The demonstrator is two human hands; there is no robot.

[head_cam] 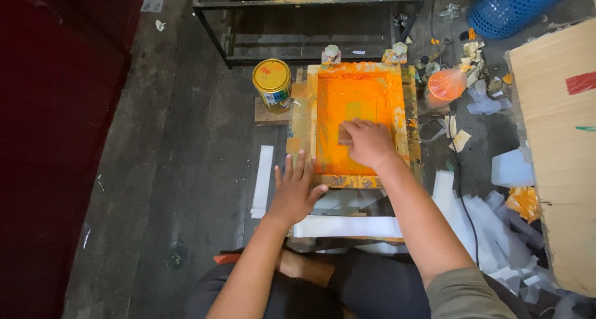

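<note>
1. Dark, worn floorboards [186, 170] carry the work, with paper scraps scattered on the right and a black metal frame [298, 2] at the far side.
2. At the centre lies a wooden-framed printing screen [406, 102], its mesh flooded with orange ink.
3. Left hand [295, 192] lies flat, fingers spread, on the near-left corner of the screen, released and grasping nothing; pressing there likely keeps the frame from shifting.
4. Right hand [369, 142] is inside the frame, clenched over a small wooden squeegee [345, 134] set against the mesh, likely so the ink can be pressed through.
5. White paper strips [347, 226] lie just beside the near edge of the screen; another strip [263, 179] lies to its left.
6. Standing on a wooden block at the far left of the screen is a yellow-lidded tin [272, 82]; an orange-stained plastic bag [446, 84] sits at its right, both near.
7. Corrugated cardboard [559, 139] fills the right edge, and a blue basket [512, 7] stands far right.
</note>
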